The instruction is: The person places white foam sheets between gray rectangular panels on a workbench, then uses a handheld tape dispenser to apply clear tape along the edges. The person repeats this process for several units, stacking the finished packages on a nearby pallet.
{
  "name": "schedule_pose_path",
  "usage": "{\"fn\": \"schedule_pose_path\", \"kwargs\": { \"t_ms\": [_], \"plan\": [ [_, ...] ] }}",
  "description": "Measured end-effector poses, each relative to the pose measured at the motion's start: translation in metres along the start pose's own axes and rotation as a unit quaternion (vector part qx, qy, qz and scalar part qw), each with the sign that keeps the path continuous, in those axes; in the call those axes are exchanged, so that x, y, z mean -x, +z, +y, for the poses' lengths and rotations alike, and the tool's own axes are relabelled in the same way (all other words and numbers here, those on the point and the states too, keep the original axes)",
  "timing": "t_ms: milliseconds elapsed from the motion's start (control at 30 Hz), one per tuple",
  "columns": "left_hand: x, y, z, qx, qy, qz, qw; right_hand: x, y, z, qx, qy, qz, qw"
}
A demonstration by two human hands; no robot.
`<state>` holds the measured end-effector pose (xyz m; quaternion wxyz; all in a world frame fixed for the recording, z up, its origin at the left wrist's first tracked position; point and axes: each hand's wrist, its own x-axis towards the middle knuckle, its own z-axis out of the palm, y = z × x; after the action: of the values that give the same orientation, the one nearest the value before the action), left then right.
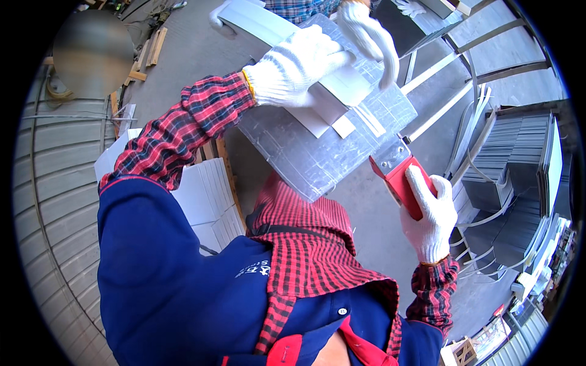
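My left hand, in a white knit glove, is closed over a long bundle of pale flat boards, its fingers pressing the top. The bundle lies across a scuffed grey worktable. Thin white strips and a small pale piece lie beside it. To the right, off the table's near corner, my gloved right hand grips a red-bodied hand tool with a metal plate head; its exact kind is unclear. The tool is apart from the bundle.
Across the table, a co-worker's gloved hand reaches near the bundle; another white glove is at its far left end. Stacked grey panels with loose straps stand at right. White panels lean below my left arm.
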<state>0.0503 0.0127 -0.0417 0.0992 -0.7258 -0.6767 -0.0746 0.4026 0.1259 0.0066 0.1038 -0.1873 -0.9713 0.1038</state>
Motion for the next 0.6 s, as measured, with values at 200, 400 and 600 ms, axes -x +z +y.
{"fn": "schedule_pose_path", "kwargs": {
  "t_ms": [200, 400, 600],
  "plan": [
    [-0.009, -0.026, 0.041, 0.157, -0.062, -0.021, 0.985, 0.004, 0.011, -0.004, 0.008, 0.026, -0.041, 0.999],
    [-0.026, 0.028, 0.069, -0.006, -0.115, 0.162, 0.980, -0.073, 0.034, -0.040, 0.127, -0.090, -0.037, 0.987],
    [-0.033, 0.056, 0.080, -0.003, -0.122, 0.303, 0.945, -0.018, 0.105, 0.020, 0.231, -0.177, -0.461, 0.838]
  ]
}}
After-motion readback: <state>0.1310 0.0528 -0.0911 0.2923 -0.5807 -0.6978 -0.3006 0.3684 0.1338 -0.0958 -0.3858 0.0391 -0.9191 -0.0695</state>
